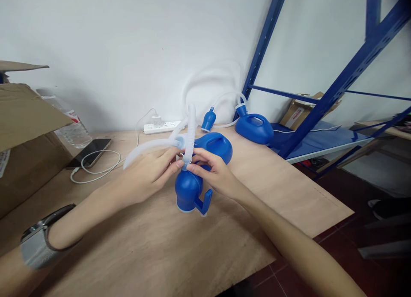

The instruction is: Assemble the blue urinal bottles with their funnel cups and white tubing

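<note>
My left hand (154, 173) and my right hand (215, 170) meet from either side at the lower end of a translucent ribbed hose (191, 126). Thumbs and fingers of both are closed in a pinch on a thin ring-shaped hose clamp (187, 160) around the hose. Just below, a blue plastic funnel-like cup (189, 190) hangs or stands with its wide mouth down and a hooked handle at its right. Behind my fingers lies a blue plastic bottle (220, 145) with a loop handle, its neck pointing left and a hose running from it.
Farther back sit a second blue bottle (257, 128) and a smaller blue cup (209, 118) joined by hose. A power strip (164, 127), a phone (93, 152), a white cable (96, 180), a water bottle (75, 128) and a cardboard box (28, 134) are leftward. Blue shelving (340, 74) rises at right.
</note>
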A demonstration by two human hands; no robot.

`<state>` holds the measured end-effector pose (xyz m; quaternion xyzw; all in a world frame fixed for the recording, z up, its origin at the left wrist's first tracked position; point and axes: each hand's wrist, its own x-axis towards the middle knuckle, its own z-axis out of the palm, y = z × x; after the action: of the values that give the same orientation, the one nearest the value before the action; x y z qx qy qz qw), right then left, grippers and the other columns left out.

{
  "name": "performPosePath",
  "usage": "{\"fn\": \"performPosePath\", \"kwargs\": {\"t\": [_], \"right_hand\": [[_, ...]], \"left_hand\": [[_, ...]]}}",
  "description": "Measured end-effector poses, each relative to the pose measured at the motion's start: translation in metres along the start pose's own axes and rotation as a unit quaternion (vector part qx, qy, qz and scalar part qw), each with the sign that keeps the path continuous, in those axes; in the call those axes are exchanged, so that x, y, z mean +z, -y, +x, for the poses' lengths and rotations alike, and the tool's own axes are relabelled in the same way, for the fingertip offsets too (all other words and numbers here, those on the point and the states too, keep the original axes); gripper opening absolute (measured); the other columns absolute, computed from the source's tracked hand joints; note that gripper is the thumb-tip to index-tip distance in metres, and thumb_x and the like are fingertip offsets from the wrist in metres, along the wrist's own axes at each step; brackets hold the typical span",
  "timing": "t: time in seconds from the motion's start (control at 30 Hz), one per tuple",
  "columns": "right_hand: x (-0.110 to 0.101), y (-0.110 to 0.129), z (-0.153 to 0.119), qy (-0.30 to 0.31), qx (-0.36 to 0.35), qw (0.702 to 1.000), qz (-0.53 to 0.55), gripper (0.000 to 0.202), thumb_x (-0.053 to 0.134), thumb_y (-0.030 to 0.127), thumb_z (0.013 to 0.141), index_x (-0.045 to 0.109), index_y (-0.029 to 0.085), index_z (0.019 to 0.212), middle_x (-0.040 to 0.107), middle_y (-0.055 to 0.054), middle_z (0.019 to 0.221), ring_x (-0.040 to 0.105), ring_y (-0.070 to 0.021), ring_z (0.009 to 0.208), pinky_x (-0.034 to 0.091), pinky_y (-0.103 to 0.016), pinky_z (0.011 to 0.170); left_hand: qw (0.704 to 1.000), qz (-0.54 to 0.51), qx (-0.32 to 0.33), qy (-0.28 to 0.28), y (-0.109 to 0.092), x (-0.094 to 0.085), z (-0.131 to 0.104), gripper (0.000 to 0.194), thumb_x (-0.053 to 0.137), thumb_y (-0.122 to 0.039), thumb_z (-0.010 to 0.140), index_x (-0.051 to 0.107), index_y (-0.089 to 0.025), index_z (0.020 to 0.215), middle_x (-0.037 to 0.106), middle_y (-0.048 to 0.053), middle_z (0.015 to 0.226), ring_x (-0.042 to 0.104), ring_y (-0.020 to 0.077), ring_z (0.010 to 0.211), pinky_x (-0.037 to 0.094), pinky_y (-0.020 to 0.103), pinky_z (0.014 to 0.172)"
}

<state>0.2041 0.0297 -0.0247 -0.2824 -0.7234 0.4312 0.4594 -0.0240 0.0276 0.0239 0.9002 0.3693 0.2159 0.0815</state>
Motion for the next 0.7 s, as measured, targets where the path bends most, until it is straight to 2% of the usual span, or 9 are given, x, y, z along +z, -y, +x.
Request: {"fn": "performPosePath", "kwargs": {"t": [0.07,0.13,0.27,0.4,0.47,0.7], "right_hand": [[0.0008,0.0002,-0.0012,-0.01,0.009,1.0,0.016,0.04,0.076,0.038,0.098,0.061,0.03,0.134,0.08,0.0,0.112,0.075,-0.0186,0.106,0.057,-0.034,0.096],[0.0011,-0.0004,-0.0021,-0.019,0.011,1.0,0.019,0.037,0.077,0.038,0.098,0.059,0.03,0.128,0.079,0.002,0.108,0.075,-0.0179,0.103,0.057,-0.033,0.094],[0.0011,-0.0032,-0.0014,-0.021,-0.013,1.0,0.003,0.023,0.076,0.041,0.098,0.063,0.028,0.113,0.076,0.001,0.104,0.075,-0.0185,0.102,0.057,-0.033,0.09],[0.0012,-0.0039,-0.0002,-0.035,-0.028,0.999,-0.007,0.019,0.077,0.04,0.097,0.065,0.027,0.103,0.074,0.002,0.099,0.073,-0.0176,0.097,0.055,-0.032,0.085],[0.0014,-0.0032,-0.0003,-0.037,-0.027,0.999,-0.007,0.019,0.078,0.039,0.096,0.065,0.026,0.101,0.073,0.002,0.097,0.072,-0.0171,0.095,0.055,-0.031,0.083],[0.0009,-0.0033,-0.0012,-0.028,-0.024,0.999,-0.001,0.02,0.078,0.04,0.096,0.066,0.027,0.105,0.076,0.001,0.099,0.074,-0.0179,0.097,0.055,-0.031,0.084]], "left_hand": [[1.0,-0.003,-0.004,0.004,-0.0001,-0.0007,-0.0003,0.047,0.031,-0.054,0.113,0.063,-0.02,0.114,0.073,0.006,0.104,0.068,0.0262,0.091,0.045,0.038,0.075],[1.0,0.0,-0.002,0.003,0.0008,-0.0011,-0.0004,0.047,0.031,-0.054,0.112,0.063,-0.02,0.111,0.072,0.006,0.101,0.067,0.0252,0.088,0.045,0.038,0.075],[1.0,0.007,0.007,-0.009,0.0051,-0.0006,-0.0005,0.049,0.032,-0.056,0.112,0.065,-0.02,0.105,0.069,0.006,0.095,0.065,0.0233,0.082,0.046,0.037,0.073],[1.0,-0.01,0.008,-0.025,0.0061,-0.0007,-0.0001,0.044,0.04,-0.055,0.11,0.068,-0.021,0.113,0.072,0.006,0.101,0.066,0.0226,0.086,0.048,0.036,0.074],[0.999,-0.039,-0.001,-0.021,0.0041,-0.0021,0.0005,0.042,0.043,-0.054,0.109,0.069,-0.022,0.114,0.074,0.005,0.103,0.067,0.0208,0.084,0.05,0.034,0.072],[0.991,-0.122,-0.052,-0.006,-0.0018,-0.0089,0.0027,0.041,0.053,-0.057,0.103,0.074,-0.022,0.096,0.075,0.002,0.09,0.064,0.0163,0.072,0.05,0.028,0.061]]}}
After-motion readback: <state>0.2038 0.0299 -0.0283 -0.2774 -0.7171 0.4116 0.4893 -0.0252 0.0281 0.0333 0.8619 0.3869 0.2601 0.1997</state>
